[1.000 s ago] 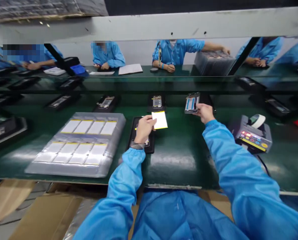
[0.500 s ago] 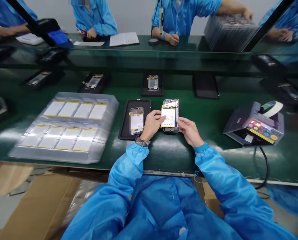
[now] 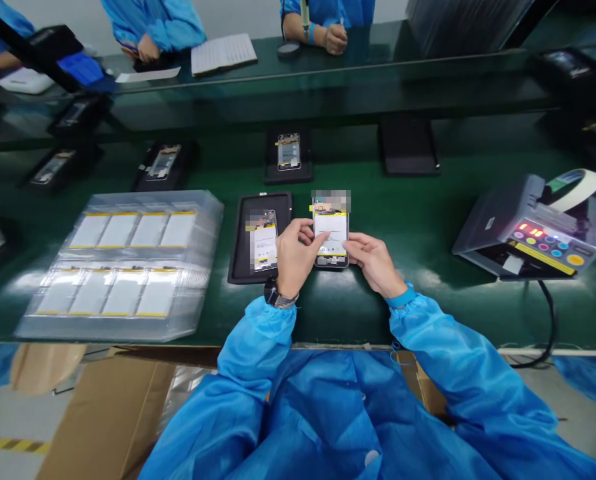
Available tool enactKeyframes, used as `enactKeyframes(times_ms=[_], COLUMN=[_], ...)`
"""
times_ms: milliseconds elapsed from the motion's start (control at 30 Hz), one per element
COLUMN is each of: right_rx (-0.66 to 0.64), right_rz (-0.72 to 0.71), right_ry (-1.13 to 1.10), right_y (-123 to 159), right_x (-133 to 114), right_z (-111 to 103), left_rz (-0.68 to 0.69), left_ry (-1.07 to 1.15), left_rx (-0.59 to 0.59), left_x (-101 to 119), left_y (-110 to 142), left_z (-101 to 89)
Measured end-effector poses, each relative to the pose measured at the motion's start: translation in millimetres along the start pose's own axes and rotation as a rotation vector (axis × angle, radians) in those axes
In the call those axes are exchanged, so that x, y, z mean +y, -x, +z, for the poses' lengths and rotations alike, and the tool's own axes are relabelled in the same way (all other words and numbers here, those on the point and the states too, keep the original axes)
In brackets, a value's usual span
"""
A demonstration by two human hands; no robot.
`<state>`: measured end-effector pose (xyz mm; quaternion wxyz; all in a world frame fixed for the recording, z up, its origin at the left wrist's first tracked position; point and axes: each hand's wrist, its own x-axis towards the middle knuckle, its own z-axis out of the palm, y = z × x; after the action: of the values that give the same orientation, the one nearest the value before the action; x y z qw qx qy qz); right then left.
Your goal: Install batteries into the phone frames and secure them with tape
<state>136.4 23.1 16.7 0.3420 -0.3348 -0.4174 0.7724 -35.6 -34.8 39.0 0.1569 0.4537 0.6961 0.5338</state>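
Observation:
An opened phone (image 3: 335,262) is between my hands above the green bench, its bare inner side facing up. A white battery (image 3: 331,236) with yellow end strips lies within the phone's frame. My left hand (image 3: 298,253) has its thumb on the battery's face and its curled fingers at the left edge. My right hand (image 3: 373,261) pinches the phone's lower right edge between thumb and fingers. Just left of them, a second opened phone (image 3: 265,241) with a white battery lies on a black tray (image 3: 237,257).
Clear plastic trays (image 3: 205,267) of white batteries are stacked at left. A tape dispenser (image 3: 533,230) with a lit red display stands at right, its cable hanging over the edge. Black trays, such as one with a phone (image 3: 289,153), line the back. Co-workers in blue sit opposite.
The battery has shifted right across the phone, from overhanging its left edge to lying in line with its frame. My left hand moved with it. The camera view has turned slightly.

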Motion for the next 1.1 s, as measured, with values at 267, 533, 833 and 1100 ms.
enactKeyframes(times_ms=[267,533,833,1100], right_rx=[-0.057,-0.013,-0.012,0.169], right_rz=[-0.019,-0.170,-0.228,-0.312], right_ry=[0.044,0.319,0.452,0.627], right_y=[1,-18,-16,-19], right_x=[-4,-17,-2,4], right_z=[1,7,24,19], left_rz=[-0.266,-0.294,-0.306,-0.241], left_ry=[0.451,0.605,0.484,0.314], left_rx=[-0.256,-0.289,-0.034,-0.055], left_x=[-11,-8,-5,-9], left_y=[-10,2,10,18], left_z=[1.9,15.2,25.9,32.1])
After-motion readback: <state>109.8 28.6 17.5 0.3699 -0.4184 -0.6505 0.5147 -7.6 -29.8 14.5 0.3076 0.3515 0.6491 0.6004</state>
